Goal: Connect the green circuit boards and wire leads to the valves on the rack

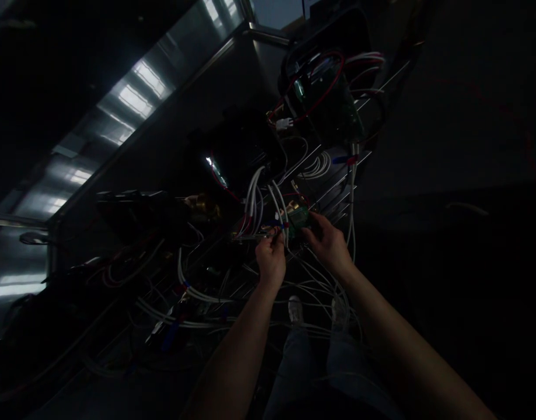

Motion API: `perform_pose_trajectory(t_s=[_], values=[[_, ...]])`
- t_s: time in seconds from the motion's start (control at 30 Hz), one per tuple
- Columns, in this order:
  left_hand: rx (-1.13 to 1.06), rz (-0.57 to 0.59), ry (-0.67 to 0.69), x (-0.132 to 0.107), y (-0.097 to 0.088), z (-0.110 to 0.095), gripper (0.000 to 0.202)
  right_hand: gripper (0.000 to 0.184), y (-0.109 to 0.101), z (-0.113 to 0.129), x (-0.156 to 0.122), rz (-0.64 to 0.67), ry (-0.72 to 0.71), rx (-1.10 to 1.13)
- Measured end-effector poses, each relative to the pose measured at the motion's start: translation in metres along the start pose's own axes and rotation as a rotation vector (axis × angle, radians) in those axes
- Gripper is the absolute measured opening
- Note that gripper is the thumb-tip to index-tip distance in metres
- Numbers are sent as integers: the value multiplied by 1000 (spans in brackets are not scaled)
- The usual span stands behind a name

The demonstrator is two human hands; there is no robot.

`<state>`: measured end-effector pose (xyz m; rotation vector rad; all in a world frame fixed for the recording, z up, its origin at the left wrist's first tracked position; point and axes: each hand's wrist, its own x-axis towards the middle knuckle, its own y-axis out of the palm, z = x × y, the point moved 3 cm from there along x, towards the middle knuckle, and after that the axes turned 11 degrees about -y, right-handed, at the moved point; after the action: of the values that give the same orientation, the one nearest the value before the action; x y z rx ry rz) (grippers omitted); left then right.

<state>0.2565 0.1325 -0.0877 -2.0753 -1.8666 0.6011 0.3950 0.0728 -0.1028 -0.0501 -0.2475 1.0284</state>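
Note:
The scene is very dark. My left hand [271,256] is closed in a pinch on a thin wire with a red and blue end [278,226], among white cables [253,198]. My right hand [327,240] is closed on a small green circuit board [300,219], held right beside the wire end. Both hands meet over a wire rack [338,186] covered in cabling. My legs and white shoes [295,309] show below, between my forearms.
A larger green board with red and white wires [324,93] sits farther back on the rack. A white connector [284,123] lies near it. Black boxes [237,146] and a brass fitting [202,207] sit at left. White cables [198,294] hang loose below. A shiny metal wall [132,99] runs behind.

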Motion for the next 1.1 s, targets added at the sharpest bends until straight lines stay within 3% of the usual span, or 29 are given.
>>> perform_pose_trajectory(t_s=[1.1], values=[[5, -20, -15, -1, 0, -1, 20, 45, -3, 4, 2, 29, -32, -23]])
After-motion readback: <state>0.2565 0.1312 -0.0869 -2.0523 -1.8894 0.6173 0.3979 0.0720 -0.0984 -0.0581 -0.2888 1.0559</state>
